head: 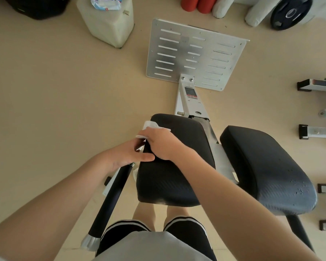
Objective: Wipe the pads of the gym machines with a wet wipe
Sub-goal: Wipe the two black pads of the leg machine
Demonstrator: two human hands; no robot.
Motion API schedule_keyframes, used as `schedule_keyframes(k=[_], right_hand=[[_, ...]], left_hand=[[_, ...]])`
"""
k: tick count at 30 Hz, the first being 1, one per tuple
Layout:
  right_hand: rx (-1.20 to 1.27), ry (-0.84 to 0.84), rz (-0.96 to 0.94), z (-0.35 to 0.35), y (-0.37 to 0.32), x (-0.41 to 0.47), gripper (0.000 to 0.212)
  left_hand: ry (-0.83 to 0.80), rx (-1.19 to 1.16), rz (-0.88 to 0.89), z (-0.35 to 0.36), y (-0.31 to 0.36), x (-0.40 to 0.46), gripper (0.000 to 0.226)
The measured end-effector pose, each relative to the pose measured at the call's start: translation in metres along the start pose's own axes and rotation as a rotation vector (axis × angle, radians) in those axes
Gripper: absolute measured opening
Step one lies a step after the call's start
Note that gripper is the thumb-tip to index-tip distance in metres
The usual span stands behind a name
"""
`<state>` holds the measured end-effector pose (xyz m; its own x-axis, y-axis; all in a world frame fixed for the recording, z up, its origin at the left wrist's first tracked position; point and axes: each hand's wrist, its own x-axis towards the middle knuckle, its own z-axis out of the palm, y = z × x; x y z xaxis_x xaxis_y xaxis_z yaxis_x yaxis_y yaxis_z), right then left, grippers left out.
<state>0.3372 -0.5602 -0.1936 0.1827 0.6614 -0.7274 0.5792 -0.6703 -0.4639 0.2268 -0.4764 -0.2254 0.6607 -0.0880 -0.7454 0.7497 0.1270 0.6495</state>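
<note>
Two black pads sit side by side on a white-framed gym machine: the left pad in the middle of the view and the right pad. My right hand lies on the left pad's left edge with a white wet wipe under its fingers; the wipe sticks out beyond them. My left hand grips the same edge of that pad, thumb on top, just below my right hand. The right pad carries small specks near its right end.
A black handle bar with a chrome cap runs down-left of the left pad. A slotted metal footplate lies ahead on the beige floor. A pack of wipes sits on a pale block. Weight plate and rollers stand at the back; bench legs at right.
</note>
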Motion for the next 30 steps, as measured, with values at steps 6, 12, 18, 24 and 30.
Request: schedule_keyframes(k=[6,12,18,24,30], right_hand=[[0.039,0.006,0.228,-0.023,0.049,-0.026,0.051],[0.113,0.141,0.536,-0.020,0.070,-0.015,0.053],[-0.018,0.087,0.006,0.010,-0.001,-0.014,0.051],[0.090,0.105,-0.007,-0.010,0.041,-0.039,0.048],[0.034,0.144,0.265,-0.027,0.128,-0.025,0.053]], left_hand=[[0.014,-0.012,-0.025,0.000,-0.002,-0.006,0.113],[0.018,-0.032,0.007,0.003,0.001,-0.007,0.105],[0.045,0.046,-0.022,0.004,0.002,-0.007,0.080],[0.087,0.039,-0.061,0.005,0.007,-0.017,0.102],[0.200,0.122,-0.067,0.014,0.022,-0.017,0.077]])
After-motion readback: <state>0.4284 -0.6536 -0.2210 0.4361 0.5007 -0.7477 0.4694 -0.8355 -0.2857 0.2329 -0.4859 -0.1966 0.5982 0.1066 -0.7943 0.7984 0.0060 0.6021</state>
